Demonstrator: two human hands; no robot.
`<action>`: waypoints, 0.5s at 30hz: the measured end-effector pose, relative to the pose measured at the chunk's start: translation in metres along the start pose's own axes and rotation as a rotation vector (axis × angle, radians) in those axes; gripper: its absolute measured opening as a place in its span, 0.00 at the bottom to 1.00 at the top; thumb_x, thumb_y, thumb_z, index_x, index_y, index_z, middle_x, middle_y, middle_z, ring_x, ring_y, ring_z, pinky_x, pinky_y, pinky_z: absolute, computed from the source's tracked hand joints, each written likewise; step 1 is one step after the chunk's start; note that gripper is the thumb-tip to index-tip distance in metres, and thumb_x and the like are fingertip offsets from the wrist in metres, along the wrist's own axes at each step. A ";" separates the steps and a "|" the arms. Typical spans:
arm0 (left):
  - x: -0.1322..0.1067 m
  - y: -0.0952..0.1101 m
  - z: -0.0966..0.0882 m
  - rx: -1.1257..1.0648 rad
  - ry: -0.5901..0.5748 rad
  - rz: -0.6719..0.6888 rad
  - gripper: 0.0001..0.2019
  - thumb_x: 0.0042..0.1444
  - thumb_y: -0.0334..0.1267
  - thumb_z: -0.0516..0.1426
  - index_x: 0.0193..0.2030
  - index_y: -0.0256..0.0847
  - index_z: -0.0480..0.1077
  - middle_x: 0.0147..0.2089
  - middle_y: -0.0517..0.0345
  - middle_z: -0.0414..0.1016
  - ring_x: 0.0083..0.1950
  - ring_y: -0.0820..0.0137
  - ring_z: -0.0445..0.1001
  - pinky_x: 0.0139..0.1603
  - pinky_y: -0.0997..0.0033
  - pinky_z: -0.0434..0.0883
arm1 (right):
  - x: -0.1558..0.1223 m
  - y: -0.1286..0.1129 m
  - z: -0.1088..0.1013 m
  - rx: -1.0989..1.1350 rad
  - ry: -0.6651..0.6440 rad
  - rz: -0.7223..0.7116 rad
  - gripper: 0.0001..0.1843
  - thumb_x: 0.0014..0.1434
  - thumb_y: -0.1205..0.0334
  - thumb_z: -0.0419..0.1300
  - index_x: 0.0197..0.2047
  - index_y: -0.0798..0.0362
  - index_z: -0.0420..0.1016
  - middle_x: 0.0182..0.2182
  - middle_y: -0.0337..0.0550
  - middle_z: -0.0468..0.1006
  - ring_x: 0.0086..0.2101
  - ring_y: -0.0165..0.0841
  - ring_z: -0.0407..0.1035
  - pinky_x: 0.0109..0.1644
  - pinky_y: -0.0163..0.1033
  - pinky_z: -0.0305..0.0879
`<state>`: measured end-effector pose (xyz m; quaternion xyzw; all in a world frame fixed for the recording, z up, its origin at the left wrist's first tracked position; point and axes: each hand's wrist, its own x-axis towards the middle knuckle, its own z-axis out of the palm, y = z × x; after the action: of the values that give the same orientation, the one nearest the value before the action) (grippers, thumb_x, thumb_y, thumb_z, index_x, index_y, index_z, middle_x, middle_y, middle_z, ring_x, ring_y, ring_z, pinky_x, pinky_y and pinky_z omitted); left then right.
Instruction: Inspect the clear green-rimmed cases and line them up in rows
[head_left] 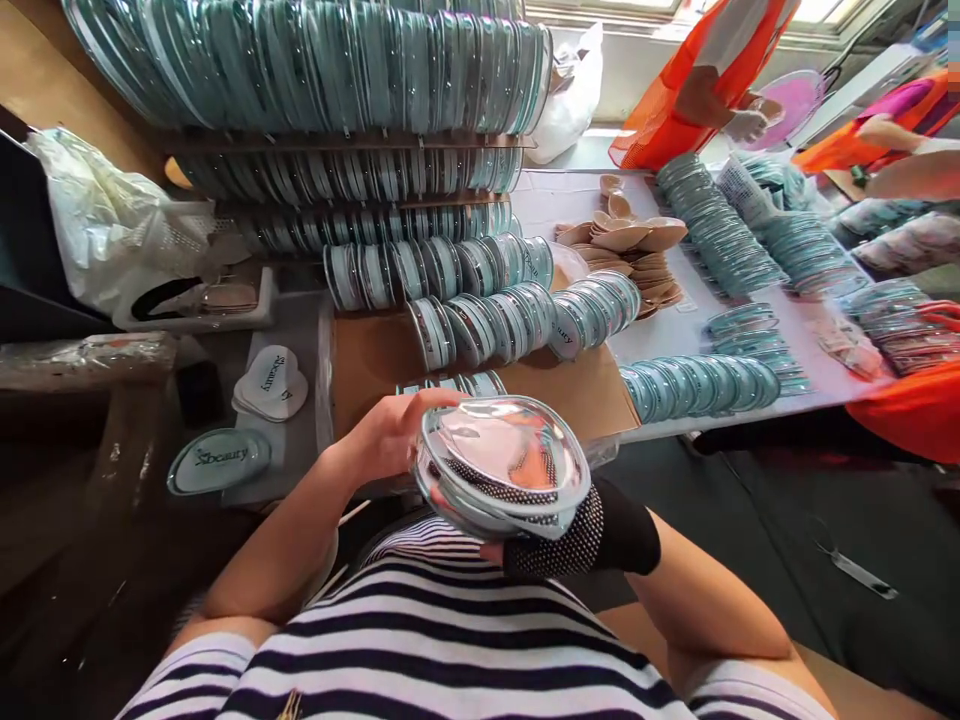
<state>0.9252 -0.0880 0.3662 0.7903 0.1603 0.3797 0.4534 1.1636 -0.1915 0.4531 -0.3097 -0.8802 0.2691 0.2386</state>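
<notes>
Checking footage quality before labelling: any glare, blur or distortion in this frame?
Head view: bright reflections glare on the clear case held by the left hand and right hand; the stacked cases above bow from lens distortion; the window top right is overexposed.

"Xbeauty" in dark script on teal lid (217, 460), lying flat at left; reads clean. Same "Xbeauty" on top white card (270, 385) of the small stack just behind it, print turned sideways. Same logo on end faces of the cases (561, 330) standing in rows at centre, seen at an angle and only partly legible. Print on the other rows is too small to read. No numbers or signs legible.
</notes>
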 end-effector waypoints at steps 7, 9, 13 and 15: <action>-0.014 -0.007 -0.029 0.265 0.189 0.259 0.22 0.61 0.40 0.65 0.61 0.55 0.69 0.59 0.53 0.81 0.53 0.61 0.83 0.50 0.60 0.81 | -0.001 0.030 0.036 -0.040 -0.021 -0.073 0.26 0.66 0.54 0.61 0.66 0.44 0.70 0.64 0.44 0.75 0.71 0.42 0.56 0.77 0.58 0.45; -0.018 0.001 -0.036 0.315 0.182 0.243 0.19 0.62 0.43 0.64 0.59 0.53 0.70 0.58 0.52 0.82 0.53 0.61 0.83 0.50 0.59 0.81 | -0.001 0.032 0.037 -0.040 -0.025 -0.054 0.24 0.67 0.53 0.61 0.65 0.44 0.72 0.63 0.43 0.75 0.70 0.41 0.57 0.77 0.58 0.46; -0.032 0.012 -0.046 0.382 0.169 0.218 0.21 0.63 0.45 0.63 0.61 0.51 0.69 0.57 0.50 0.82 0.54 0.61 0.83 0.52 0.58 0.81 | -0.006 0.029 0.025 0.053 0.049 0.114 0.28 0.63 0.48 0.66 0.64 0.45 0.75 0.66 0.50 0.72 0.70 0.47 0.57 0.75 0.60 0.49; -0.039 0.015 -0.049 0.432 0.181 0.195 0.20 0.63 0.45 0.63 0.61 0.52 0.69 0.59 0.52 0.81 0.55 0.61 0.82 0.52 0.58 0.81 | -0.012 0.024 0.018 0.182 0.111 0.240 0.36 0.60 0.47 0.69 0.68 0.46 0.70 0.69 0.53 0.67 0.71 0.50 0.55 0.75 0.61 0.51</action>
<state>0.8614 -0.0906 0.3757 0.8432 0.2008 0.4478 0.2193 1.1713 -0.1892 0.4216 -0.4043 -0.7941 0.3570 0.2801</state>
